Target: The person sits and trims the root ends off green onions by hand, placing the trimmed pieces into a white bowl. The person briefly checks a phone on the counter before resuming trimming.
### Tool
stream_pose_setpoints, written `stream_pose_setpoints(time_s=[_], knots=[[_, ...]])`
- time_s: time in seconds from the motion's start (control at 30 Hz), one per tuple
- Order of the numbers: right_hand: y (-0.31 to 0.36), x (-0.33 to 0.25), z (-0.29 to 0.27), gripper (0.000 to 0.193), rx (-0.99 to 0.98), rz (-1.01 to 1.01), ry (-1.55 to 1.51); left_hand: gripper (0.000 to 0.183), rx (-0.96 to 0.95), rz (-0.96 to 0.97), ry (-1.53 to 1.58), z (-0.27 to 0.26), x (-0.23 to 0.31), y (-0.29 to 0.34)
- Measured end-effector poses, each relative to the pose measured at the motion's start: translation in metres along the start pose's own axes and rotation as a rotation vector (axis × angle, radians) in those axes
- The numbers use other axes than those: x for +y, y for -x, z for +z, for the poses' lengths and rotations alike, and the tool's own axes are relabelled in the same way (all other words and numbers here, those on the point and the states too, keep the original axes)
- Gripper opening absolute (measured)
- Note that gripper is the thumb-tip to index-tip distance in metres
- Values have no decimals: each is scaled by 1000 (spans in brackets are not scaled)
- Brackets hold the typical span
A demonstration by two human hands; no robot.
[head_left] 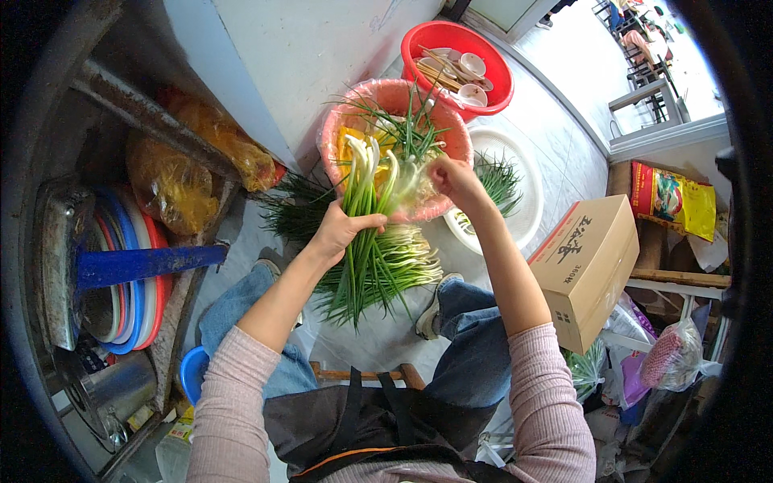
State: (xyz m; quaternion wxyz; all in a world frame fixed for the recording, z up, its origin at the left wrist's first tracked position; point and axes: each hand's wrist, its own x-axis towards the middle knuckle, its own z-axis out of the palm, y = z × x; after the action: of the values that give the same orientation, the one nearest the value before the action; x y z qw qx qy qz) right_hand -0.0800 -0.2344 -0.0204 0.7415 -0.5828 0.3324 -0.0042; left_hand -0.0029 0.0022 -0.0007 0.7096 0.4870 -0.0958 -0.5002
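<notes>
My left hand (pixel 345 232) is wrapped round a bunch of spring onions (pixel 364 193), white ends up and green leaves hanging down. My right hand (pixel 456 182) is closed in a pinch just right of the white ends. A pale blur lies between it and the bunch; what the fingers hold cannot be made out. Behind the hands stands a pink basin (pixel 328 133) lined with clear plastic, with green leaves and something yellow in it. Below the bunch, a pile of spring onions (pixel 407 256) lies on the floor, with dark green leaves (pixel 294 211) to its left.
A red tub (pixel 509 92) of bowls and chopsticks stands behind the basin. To the right are a white round basket (pixel 533 189) with greens and a cardboard box (pixel 592 266). A metal shelf with colourful round lids (pixel 151 282) and a blue bar (pixel 153 266) borders the left.
</notes>
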Motion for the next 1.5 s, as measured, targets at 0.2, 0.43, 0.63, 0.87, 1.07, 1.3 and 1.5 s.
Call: stream_pose_setpoints(time_s=[0.2, 0.43, 0.63, 0.87, 1.07, 1.3, 1.5], knots=[[-22, 3, -30, 27, 423, -248, 406, 25, -34, -8, -6, 2, 3, 2], [10, -8, 18, 44, -101, 43, 383, 25, -4, -34, 40, 2, 1, 0], [23, -19, 41, 31, -138, 62, 201, 24, 58, -57, 129, 3, -1, -1], [20, -21, 38, 19, -6, 155, -311, 21, 70, -155, 201, -5, 1, -3], [27, -8, 47, 16, -153, 151, -114, 21, 60, -155, 207, -4, -4, -4], [-11, -18, 0, 9, 46, 77, -234, 18, 130, -114, 165, -9, 7, -2], [-69, -44, -30, 15, 139, 101, -256, 21, 158, -50, 122, -22, 24, 10]])
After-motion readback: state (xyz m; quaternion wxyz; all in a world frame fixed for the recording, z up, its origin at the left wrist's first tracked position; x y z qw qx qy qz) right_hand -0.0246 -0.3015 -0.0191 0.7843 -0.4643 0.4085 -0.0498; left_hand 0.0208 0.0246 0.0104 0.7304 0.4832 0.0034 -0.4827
